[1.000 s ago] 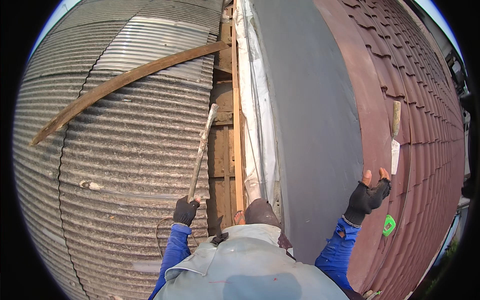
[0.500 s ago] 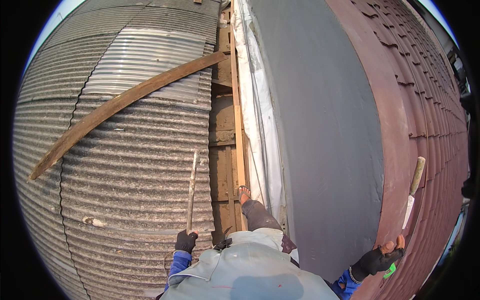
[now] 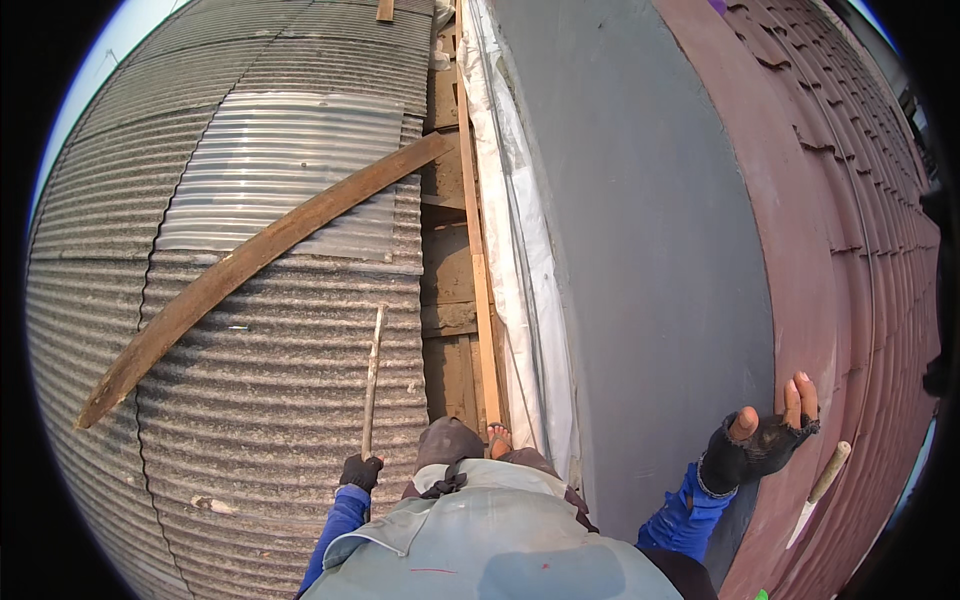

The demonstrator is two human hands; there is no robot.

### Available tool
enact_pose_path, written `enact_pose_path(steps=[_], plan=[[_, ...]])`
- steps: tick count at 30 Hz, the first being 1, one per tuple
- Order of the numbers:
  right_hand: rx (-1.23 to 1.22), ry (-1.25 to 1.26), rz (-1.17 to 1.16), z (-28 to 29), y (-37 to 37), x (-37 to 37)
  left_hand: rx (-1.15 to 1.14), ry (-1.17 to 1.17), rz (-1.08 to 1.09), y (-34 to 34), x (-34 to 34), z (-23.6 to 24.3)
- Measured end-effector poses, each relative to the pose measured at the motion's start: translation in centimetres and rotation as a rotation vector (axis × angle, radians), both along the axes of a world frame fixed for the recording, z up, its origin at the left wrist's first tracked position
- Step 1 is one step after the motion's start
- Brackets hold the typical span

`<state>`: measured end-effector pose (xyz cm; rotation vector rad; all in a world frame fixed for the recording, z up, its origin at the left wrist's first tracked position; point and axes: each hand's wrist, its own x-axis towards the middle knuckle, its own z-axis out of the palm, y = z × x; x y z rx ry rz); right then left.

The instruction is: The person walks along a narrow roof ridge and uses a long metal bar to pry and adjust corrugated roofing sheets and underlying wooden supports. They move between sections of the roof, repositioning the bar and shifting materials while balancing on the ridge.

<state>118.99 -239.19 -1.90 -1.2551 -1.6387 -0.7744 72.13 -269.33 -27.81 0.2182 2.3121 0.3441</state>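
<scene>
My left hand [image 3: 362,472], in a black glove and blue sleeve, is closed round the lower end of a slim, worn stick [image 3: 373,375]. The stick points forward over the grey corrugated roofing; whether its far end carries a head is too small to tell. My right hand [image 3: 765,445] is over the reddish roof strip, its black glove leaving the fingertips bare. Those fingers are stretched out and apart, with nothing in them. Just right of it, a hand tool with a pale round handle [image 3: 830,470] and a narrow whitish blade lies on the red surface.
A long, curved-looking wooden plank [image 3: 255,255] lies across the corrugated roofing [image 3: 270,400] and a translucent sheet [image 3: 290,140]. An open gap [image 3: 447,270] with timber runs ahead beside white sheeting [image 3: 530,230]. A smooth grey slope [image 3: 650,250] and red tiles [image 3: 880,260] lie right.
My view has shifted forward, and a leg has stepped up. My right hand has moved forward, its fingers spreading, away from the pale-handled tool. My left hand still grips the stick.
</scene>
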Motion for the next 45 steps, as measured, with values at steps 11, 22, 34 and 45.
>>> enact_pose_path(steps=[11, 22, 34, 45], plan=[[0.155, 0.128, 0.123, 1.0, 5.4, -3.0, -0.376, -0.036, -0.282, 4.5, -6.2, -10.3], [-0.318, 0.288, 0.438, -0.6, 38.3, -23.0, -0.290, -0.107, -0.252, 31.9, -18.9, -4.1], [-0.279, 0.408, 0.221, -2.9, 43.7, -24.7, -0.100, -0.038, -0.082, 43.5, -24.3, -1.6], [-0.352, 0.358, 0.452, 1.8, 66.6, -37.6, -0.176, -0.135, -0.077, 55.4, -28.9, -2.2]])
